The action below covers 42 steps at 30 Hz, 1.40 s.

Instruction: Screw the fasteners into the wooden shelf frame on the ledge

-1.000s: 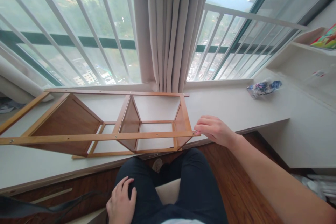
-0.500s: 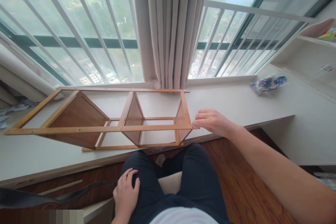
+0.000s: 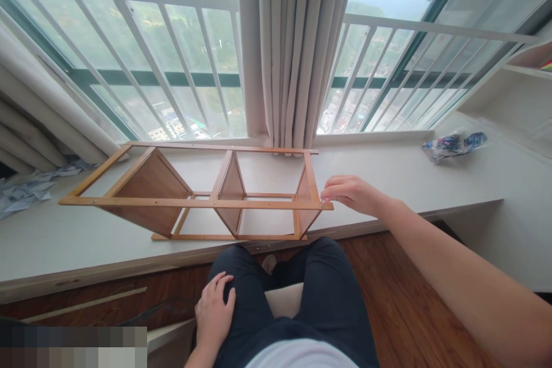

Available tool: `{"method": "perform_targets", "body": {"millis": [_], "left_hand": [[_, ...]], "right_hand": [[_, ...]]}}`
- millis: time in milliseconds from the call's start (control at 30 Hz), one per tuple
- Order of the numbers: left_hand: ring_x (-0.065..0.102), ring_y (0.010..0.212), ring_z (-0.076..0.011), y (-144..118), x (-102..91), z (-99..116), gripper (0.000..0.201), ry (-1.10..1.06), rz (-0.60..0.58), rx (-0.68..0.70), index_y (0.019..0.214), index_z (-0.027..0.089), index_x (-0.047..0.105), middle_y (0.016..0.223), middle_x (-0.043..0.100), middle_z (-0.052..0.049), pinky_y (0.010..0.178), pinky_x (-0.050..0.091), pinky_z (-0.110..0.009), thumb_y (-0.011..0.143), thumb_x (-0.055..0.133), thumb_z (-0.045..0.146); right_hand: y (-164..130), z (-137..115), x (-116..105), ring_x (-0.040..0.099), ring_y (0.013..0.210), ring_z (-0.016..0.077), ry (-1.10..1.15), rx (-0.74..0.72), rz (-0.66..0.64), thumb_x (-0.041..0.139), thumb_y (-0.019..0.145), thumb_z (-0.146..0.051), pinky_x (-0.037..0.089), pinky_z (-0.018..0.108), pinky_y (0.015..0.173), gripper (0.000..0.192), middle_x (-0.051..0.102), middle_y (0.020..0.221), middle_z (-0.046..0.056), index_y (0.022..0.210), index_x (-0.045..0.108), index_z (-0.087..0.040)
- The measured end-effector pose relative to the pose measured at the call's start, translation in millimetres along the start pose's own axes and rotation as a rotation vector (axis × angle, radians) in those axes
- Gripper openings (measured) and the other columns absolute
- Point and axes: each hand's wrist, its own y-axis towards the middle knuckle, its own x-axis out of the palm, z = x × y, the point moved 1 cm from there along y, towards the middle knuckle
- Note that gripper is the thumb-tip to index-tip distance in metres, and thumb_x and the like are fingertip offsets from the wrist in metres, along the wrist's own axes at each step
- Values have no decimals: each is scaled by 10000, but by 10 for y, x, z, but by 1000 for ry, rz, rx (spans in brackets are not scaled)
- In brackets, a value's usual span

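Observation:
A wooden shelf rack (image 3: 172,203) lies on its side on the white window ledge, its brown shelf panels standing upright between the rails. My right hand (image 3: 351,192) is at the rack's right end, with thumb and fingers pinched together just above a small screw head in the near top rail. Whatever is between those fingertips is too small to make out. My left hand (image 3: 214,310) lies on my left thigh, fingers stretched out and holding nothing.
The white ledge (image 3: 388,175) runs below the barred windows. A clear plastic bag with blue patterned contents (image 3: 454,146) lies on its right part. Scraps of paper (image 3: 30,190) are heaped at the left, and a beige curtain (image 3: 293,57) hangs behind the rack.
The view has turned a little to the left, so the rack appears further right. My right hand stays at the rack's right end, fingertips over the screw; my left hand still rests.

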Motion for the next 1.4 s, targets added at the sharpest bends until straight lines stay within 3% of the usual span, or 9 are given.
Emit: {"method": "perform_targets", "body": {"millis": [233, 767, 967, 1400], "left_hand": [[443, 1486, -219, -3, -15, 13, 422, 4, -24, -14, 1291, 344, 659, 1588, 484, 31, 1193, 453, -497, 988, 376, 421], [455, 1475, -210, 6, -10, 43, 396, 23, -17, -27, 1284, 349, 655, 1572, 500, 35, 1189, 458, -492, 998, 386, 407], [449, 1462, -228, 31, 22, 16, 405, -4, -5, -15, 1289, 310, 665, 1583, 493, -14, 1193, 432, -520, 992, 404, 396], [441, 1476, -218, 18, -15, 87, 386, -1, -22, -32, 1278, 334, 648, 1573, 495, 28, 1211, 429, -515, 989, 399, 393]], "right_hand": [[-79, -3, 54, 616, 860, 94, 64, 10, 46, 407, 1116, -423, 464, 197, 814, 464, 687, 909, 63, 938, 762, -183], [-76, 68, 107, 585, 854, 76, 80, -39, 77, 470, 1103, -324, 436, 179, 813, 361, 674, 905, 55, 955, 746, -146], [-58, 75, 95, 575, 849, 69, 130, -22, 41, 476, 1102, -335, 420, 171, 819, 369, 662, 890, 48, 936, 748, -147], [75, 135, -54, 599, 867, 77, 188, -70, -138, 477, 1096, -320, 421, 183, 846, 366, 702, 946, 60, 985, 787, -160]]}}
